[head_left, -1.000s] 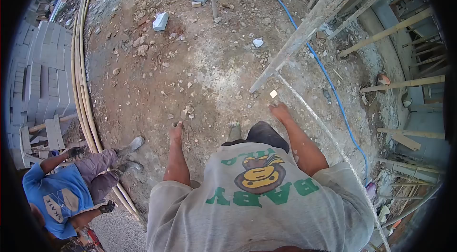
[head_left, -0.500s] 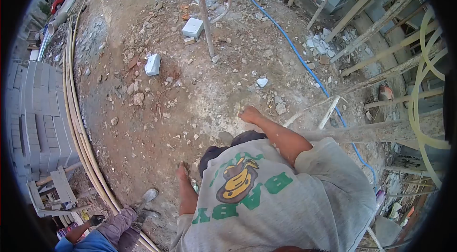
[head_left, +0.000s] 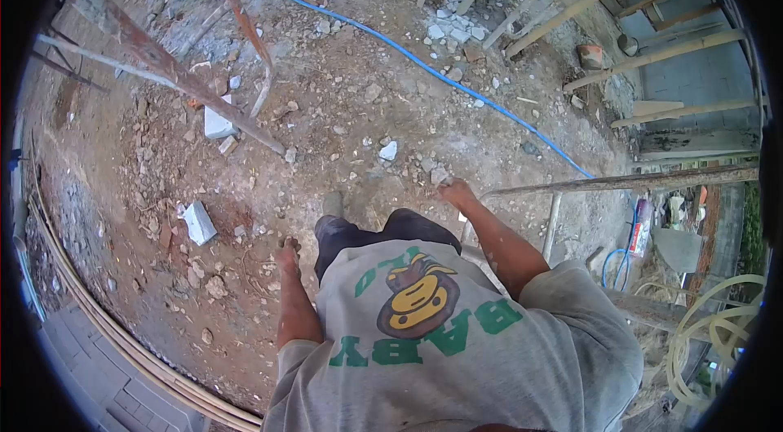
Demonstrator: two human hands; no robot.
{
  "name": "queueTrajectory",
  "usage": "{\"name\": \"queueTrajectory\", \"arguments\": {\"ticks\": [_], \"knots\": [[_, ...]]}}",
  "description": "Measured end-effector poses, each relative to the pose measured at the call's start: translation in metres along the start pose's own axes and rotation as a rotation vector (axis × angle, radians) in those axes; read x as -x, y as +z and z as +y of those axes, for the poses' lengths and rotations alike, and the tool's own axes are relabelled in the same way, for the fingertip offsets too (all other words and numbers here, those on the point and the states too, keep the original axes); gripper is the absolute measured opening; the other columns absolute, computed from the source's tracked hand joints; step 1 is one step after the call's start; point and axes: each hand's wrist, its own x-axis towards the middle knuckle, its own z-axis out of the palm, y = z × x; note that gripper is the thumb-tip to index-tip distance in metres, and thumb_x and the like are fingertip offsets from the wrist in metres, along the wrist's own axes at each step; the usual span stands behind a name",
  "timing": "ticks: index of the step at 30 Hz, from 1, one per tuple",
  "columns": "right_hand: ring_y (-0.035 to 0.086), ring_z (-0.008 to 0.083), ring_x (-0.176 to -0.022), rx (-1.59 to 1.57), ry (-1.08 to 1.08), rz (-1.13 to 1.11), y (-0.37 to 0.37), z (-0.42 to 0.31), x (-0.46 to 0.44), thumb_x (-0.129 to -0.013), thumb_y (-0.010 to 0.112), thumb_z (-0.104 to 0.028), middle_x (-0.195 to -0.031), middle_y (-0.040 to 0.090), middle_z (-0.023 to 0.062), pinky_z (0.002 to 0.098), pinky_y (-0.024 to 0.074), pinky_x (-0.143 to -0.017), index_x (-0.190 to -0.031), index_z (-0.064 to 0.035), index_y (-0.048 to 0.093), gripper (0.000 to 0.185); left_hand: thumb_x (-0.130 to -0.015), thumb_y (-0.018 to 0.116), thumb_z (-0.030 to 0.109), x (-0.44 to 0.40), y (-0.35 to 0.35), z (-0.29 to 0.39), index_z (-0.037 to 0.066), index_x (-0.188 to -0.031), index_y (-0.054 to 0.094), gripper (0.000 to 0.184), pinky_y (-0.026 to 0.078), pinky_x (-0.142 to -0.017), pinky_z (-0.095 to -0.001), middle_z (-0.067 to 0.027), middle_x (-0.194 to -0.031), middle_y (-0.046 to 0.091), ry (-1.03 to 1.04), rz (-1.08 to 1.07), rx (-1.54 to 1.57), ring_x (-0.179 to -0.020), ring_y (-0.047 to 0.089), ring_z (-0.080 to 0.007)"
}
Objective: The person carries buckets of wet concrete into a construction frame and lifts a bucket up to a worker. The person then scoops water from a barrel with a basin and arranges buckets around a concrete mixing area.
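Standing amid stones on a building site, a person in a grey printed shirt [head_left: 457,350] holds both arms low over bare, rubble-strewn ground [head_left: 342,97]. The left grip [head_left: 288,254] hangs beside the dark trousers [head_left: 359,238]; whether its fingers are spread or pressed together cannot be told at this size. The nearest large object to it, a white block [head_left: 198,223], lies tilted on the dirt to the left, apart from the hand, with a strip of stony soil between. The right grip [head_left: 457,191] appears curled, but whether it pinches anything cannot be told; small stones [head_left: 439,176] lie just beyond it in the view. On that side room is tight: a rusty metal pole [head_left: 620,181] runs from near the wrist to the right edge. Ahead, a white chunk [head_left: 388,150] sits in front of the shoe [head_left: 333,203], and a blue hose [head_left: 424,65] cuts diagonally across the far ground. Wider room stretches ahead and left, bordered by a leaning rusty prop [head_left: 188,85], with a second white block [head_left: 218,118] near its foot, and by long poles [head_left: 98,319] curving along the lower left. Braced timbers [head_left: 644,71] line the right.
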Motion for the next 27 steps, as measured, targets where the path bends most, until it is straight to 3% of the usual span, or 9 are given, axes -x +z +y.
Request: {"name": "queueTrajectory", "arguments": {"ticks": [7, 10, 11, 12, 14, 17, 19, 22, 27], "knots": [[0.059, 0.0207, -0.063, -0.703, 0.486, 0.158, -0.037, 0.053, -0.012, -0.074, 0.052, -0.026, -0.071, 0.06, 0.0135, 0.0303, 0.0455, -0.061, -0.089, -0.0007, 0.058, 0.029, -0.078, 0.053, 0.013, -0.123, 0.111, 0.186, -0.005, -0.092, 0.053, 0.023, 0.041, -0.048, -0.022, -0.004, -0.067, 0.053, 0.308, -0.256, -0.409, -0.055, 0.05, -0.0101], [0.06, 0.0226, -0.064, -0.32, 0.484, -0.03, -0.046, 0.077, -0.042, -0.072, 0.05, -0.027, -0.069, 0.061, 0.0124, 0.0331, 0.0463, -0.061, -0.083, -0.003, 0.059, 0.028, -0.076, 0.052, 0.013, -0.143, 0.185, 0.239, 0.0, -0.087, 0.057, 0.017, 0.041, -0.048, -0.0241, -0.0032, -0.063, 0.052, 0.606, -0.344, -0.353, -0.054, 0.049, -0.0101], [0.06, 0.0257, -0.07, -0.005, 0.366, -0.095, 0.001, 0.137, -0.083, -0.071, 0.049, -0.031, -0.075, 0.062, 0.013, 0.0352, 0.046, -0.066, -0.082, -0.0034, 0.06, 0.032, -0.077, 0.05, 0.014, -0.192, 0.211, 0.239, 0.0, -0.082, 0.058, 0.017, 0.04, -0.049, -0.0268, -0.0063, -0.065, 0.055, 0.601, -0.19, -0.682, -0.055, 0.05, -0.0104], [0.059, 0.0281, -0.079, -0.108, 0.483, -0.021, -0.035, 0.119, -0.088, -0.073, 0.048, -0.029, -0.078, 0.062, 0.0129, 0.0371, 0.0456, -0.07, -0.084, -0.0066, 0.06, 0.028, -0.077, 0.047, 0.016, -0.229, 0.239, 0.225, 0.001, -0.079, 0.059, 0.019, 0.039, -0.047, -0.0296, -0.0096, -0.064, 0.057, 0.817, 0.04, -0.857, -0.054, 0.052, -0.0123], [0.058, 0.0251, -0.086, 0.177, 0.184, 0.109, 0.043, 0.247, -0.171, -0.074, 0.049, -0.03, -0.08, 0.062, 0.0129, 0.0348, 0.0466, -0.073, -0.085, -0.0096, 0.061, 0.026, -0.075, 0.048, 0.018, -0.223, 0.335, 0.231, 0.001, -0.077, 0.06, 0.021, 0.041, -0.044, -0.0322, -0.0102, -0.059, 0.058, 0.535, -0.151, -0.386, -0.047, 0.053, -0.0178], [0.061, 0.0193, -0.065, -0.274, 0.365, 0.026, -0.129, 0.169, -0.164, -0.073, 0.053, -0.026, -0.073, 0.062, 0.0082, 0.0306, 0.0491, -0.06, -0.089, -0.0061, 0.059, 0.026, -0.069, 0.056, 0.029, -0.14, 0.47, 0.231, 0.007, -0.091, 0.062, 0.031, 0.044, -0.07, -0.0381, -0.0173, -0.084, 0.061, 0.596, -0.011, -1.044, -0.082, 0.059, -0.0292], [0.059, 0.0168, -0.055, -0.607, 0.533, 0.218, -0.143, 0.213, -0.196, -0.073, 0.054, -0.022, -0.069, 0.062, 0.008, 0.0288, 0.0485, -0.052, -0.085, -0.0039, 0.059, 0.023, -0.07, 0.061, 0.025, -0.112, 0.555, 0.206, 0.007, -0.094, 0.061, 0.03, 0.046, -0.064, -0.033, -0.0112, -0.08, 0.062, 0.541, -0.581, -0.64, -0.07, 0.06, -0.0215], [0.057, 0.0164, -0.053, -0.794, 0.689, 0.364, -0.146, 0.293, -0.244, -0.075, 0.052, -0.019, -0.07, 0.06, 0.0076, 0.0277, 0.0457, -0.045, -0.086, -0.0033, 0.058, 0.02, -0.078, 0.055, 0.014, 0.006, 0.651, 0.226, -0.001, -0.093, 0.058, 0.022, 0.046, -0.057, -0.0252, -0.0081, -0.075, 0.06, 0.44, -0.911, -0.564, -0.064, 0.058, -0.0133], [0.054, 0.0183, -0.05, -1.16, 0.876, 0.515, -0.221, 0.326, -0.211, -0.076, 0.052, -0.018, -0.066, 0.057, 0.0087, 0.0285, 0.0424, -0.042, -0.087, -0.0028, 0.055, 0.019, -0.077, 0.055, 0.022, 0.044, 0.8, 0.219, -0.002, -0.091, 0.057, 0.028, 0.046, -0.061, -0.0272, -0.0091, -0.079, 0.061, 0.575, -1.202, -0.855, -0.068, 0.059, -0.0146]]}}
